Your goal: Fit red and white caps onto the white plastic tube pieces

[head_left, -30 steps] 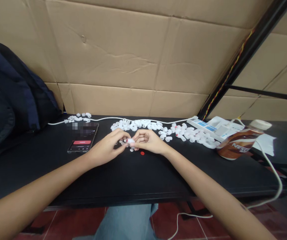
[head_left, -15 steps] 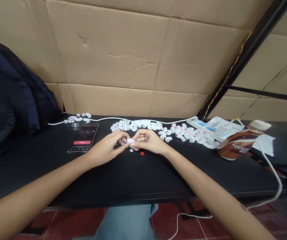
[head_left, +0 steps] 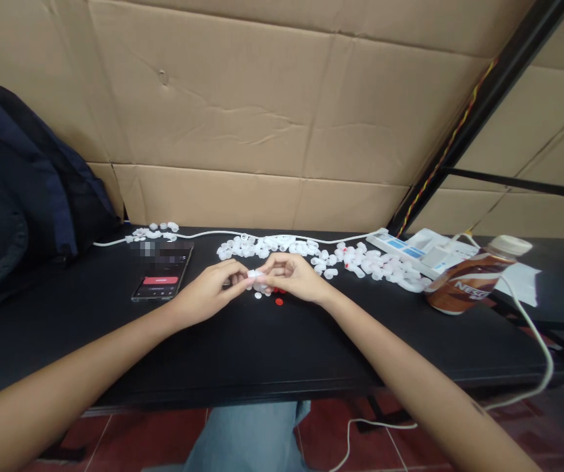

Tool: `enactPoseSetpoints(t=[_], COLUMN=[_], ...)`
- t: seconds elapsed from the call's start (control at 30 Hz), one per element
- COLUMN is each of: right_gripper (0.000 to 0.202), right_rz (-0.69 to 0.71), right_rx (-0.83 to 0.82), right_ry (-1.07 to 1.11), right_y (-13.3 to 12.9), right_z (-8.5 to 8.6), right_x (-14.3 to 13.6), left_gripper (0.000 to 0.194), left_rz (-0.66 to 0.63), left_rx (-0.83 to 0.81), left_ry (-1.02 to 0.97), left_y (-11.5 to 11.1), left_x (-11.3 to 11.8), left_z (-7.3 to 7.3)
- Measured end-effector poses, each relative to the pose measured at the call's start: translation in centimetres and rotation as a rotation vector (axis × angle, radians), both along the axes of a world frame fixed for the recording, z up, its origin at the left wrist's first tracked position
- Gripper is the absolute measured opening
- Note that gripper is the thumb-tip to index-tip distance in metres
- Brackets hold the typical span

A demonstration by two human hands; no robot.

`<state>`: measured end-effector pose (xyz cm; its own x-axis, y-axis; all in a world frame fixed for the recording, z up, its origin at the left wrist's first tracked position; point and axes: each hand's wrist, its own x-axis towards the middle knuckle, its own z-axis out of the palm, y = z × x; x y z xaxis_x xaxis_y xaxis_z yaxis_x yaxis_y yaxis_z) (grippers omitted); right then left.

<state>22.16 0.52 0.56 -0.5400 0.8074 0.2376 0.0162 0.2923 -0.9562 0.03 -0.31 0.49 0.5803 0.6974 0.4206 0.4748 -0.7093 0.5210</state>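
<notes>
One small white piece (head_left: pixel 253 274), held over the black tabletop (head_left: pixel 262 354) between both hands, on the near side of the heap of white pieces (head_left: pixel 269 246). Left hand (head_left: pixel 220 285): thumb and fingertips pinched on its left end. Right hand (head_left: pixel 299 278): pinched on its right end (remaining fingers curled, part of the grip hidden). Handling, as judged: light, even pressure from both sides, ends in line, no twisting askew; so small and smooth-looking an item could slip if squeezed hard. Loose nearby: one red disc (head_left: pixel 279 301) and one white disc (head_left: pixel 258 295), best left unbrushed by the fingers.
</notes>
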Motion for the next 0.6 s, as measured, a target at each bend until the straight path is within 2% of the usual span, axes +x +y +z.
enactPoseSetpoints(t=[0.23, 0.43, 0.53, 0.6], right_gripper=[0.021, 0.024, 0.026, 0.028], right_rz=[0.031, 0.165, 0.207, 0.182], right_rx=[-0.068, -0.220, -0.241, -0.196], right_ry=[-0.032, -0.068, -0.122, -0.166], right_y=[-0.17, -0.19, -0.09, 0.10], right_z=[0.50, 0.68, 0.62, 0.60], right_x=[0.07, 0.56, 0.56, 0.52], left_gripper=[0.011, 0.021, 0.027, 0.026], left_rz=[-0.043, -0.140, -0.116, -0.072], left_rx=[0.201, 0.480, 0.555, 0.569], left_ry=[0.051, 0.263, 0.382, 0.435], left_y=[-0.30, -0.39, -0.50, -0.45], left_x=[-0.09, -0.04, 0.01, -0.06], left_z=[0.18, 0.57, 0.65, 0.58])
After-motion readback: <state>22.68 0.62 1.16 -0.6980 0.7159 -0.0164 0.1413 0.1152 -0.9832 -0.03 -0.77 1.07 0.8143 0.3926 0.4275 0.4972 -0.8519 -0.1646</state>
